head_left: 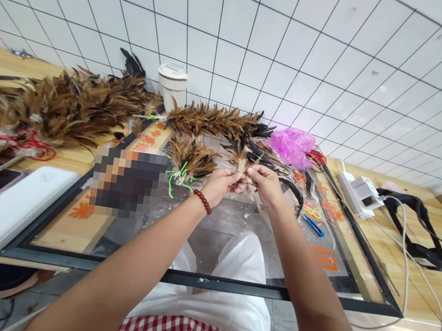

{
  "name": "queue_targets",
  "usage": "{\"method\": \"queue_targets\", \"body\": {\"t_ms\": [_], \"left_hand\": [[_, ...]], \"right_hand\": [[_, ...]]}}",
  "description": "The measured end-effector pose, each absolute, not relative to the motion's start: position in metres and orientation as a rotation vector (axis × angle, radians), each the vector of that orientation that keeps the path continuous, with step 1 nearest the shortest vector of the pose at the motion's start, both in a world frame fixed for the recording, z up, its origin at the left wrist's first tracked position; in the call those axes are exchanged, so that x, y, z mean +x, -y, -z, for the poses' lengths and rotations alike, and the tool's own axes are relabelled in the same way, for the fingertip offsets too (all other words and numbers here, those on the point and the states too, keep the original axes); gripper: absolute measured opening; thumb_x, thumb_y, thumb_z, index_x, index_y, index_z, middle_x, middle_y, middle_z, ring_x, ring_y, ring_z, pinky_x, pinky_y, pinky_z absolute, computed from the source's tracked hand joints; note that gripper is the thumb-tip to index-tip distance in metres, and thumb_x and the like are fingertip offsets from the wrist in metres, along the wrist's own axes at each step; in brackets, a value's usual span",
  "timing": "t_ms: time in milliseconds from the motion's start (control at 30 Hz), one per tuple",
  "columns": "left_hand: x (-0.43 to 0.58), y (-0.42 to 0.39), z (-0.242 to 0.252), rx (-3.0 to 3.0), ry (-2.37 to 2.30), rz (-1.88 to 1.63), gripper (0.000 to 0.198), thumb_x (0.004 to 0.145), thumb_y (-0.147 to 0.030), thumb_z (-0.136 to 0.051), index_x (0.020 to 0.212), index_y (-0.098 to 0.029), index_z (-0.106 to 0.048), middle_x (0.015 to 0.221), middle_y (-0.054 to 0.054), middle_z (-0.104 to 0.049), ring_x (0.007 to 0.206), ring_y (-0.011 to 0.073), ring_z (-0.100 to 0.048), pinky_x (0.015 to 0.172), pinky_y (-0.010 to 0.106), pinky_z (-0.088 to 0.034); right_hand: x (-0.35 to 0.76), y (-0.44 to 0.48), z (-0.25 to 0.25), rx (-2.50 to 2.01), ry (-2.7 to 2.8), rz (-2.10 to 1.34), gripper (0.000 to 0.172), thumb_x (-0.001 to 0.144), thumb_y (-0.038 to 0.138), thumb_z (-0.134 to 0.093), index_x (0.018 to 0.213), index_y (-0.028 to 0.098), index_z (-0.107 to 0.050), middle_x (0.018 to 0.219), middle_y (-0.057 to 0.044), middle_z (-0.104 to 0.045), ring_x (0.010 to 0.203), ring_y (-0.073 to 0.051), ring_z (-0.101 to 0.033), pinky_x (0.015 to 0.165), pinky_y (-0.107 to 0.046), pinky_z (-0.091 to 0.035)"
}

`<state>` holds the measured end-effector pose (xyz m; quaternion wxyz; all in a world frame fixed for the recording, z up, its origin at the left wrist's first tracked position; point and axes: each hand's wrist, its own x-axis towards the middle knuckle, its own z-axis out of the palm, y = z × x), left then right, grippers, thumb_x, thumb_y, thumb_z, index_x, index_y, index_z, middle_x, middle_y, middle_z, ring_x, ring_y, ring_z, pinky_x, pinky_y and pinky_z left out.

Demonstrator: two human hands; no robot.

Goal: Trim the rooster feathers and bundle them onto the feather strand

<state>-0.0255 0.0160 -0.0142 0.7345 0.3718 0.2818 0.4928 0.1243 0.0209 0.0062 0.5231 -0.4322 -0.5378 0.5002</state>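
Observation:
Above the middle of the glass-topped frame, my left hand pinches a small bunch of brown and black feathers by their quill ends. A dark red bead bracelet circles that wrist. Close beside it, almost touching, my right hand is closed in a pinch on what looks like a pale feather, partly hidden by the fingers. To the left lies a brown feather bundle tied with bright green string. Loose dark feathers lie just behind my right hand.
A long feather strand and a white lidded cup stand along the tiled wall. Big feather bundles and a white power bank are left. Rightward lie a pink plastic bag, blue cutter, power strip and black strap.

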Motion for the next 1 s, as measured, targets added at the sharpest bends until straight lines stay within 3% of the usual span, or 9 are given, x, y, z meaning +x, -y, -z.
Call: {"method": "queue_targets", "body": {"t_ms": [133,400,733,1000], "left_hand": [[-0.026,-0.016,0.011,0.742,-0.711,-1.103,0.015,0.072,-0.021,-0.072,0.074,-0.009,-0.063,0.070,0.006,-0.066,0.053,0.0073,-0.057,0.048,0.019,-0.043],[-0.021,-0.012,0.002,0.637,-0.827,-1.224,0.009,0.080,-0.015,-0.063,0.073,-0.009,-0.061,0.077,0.007,-0.068,0.059,0.0102,-0.064,0.057,0.022,-0.052],[-0.015,-0.011,0.005,0.796,-0.934,-1.149,0.014,0.074,-0.017,-0.071,0.067,-0.009,-0.061,0.062,0.005,-0.066,0.047,0.0121,-0.061,0.044,0.022,-0.048],[-0.015,-0.009,0.004,0.902,-0.918,-1.068,0.014,0.077,-0.011,-0.064,0.064,-0.008,-0.062,0.055,0.004,-0.061,0.044,0.0089,-0.056,0.045,0.021,-0.047]], "right_hand": [[0.124,-0.025,-0.007,-0.931,1.108,-1.035,0.038,0.063,0.050,-0.075,0.068,0.020,-0.053,0.054,0.007,-0.042,0.049,-0.007,-0.035,0.048,-0.021,-0.030],[0.125,-0.027,-0.004,-0.890,1.170,-0.949,0.033,0.069,0.047,-0.072,0.071,0.021,-0.053,0.059,0.006,-0.048,0.049,-0.007,-0.039,0.049,-0.021,-0.031],[0.111,-0.019,0.001,-1.001,1.376,-0.900,0.033,0.074,0.051,-0.066,0.076,0.021,-0.053,0.065,0.003,-0.056,0.053,-0.010,-0.052,0.053,-0.025,-0.045],[0.111,-0.019,0.000,-1.029,1.374,-0.806,0.029,0.077,0.048,-0.063,0.075,0.021,-0.052,0.062,0.003,-0.055,0.054,-0.011,-0.054,0.054,-0.024,-0.044]]}}
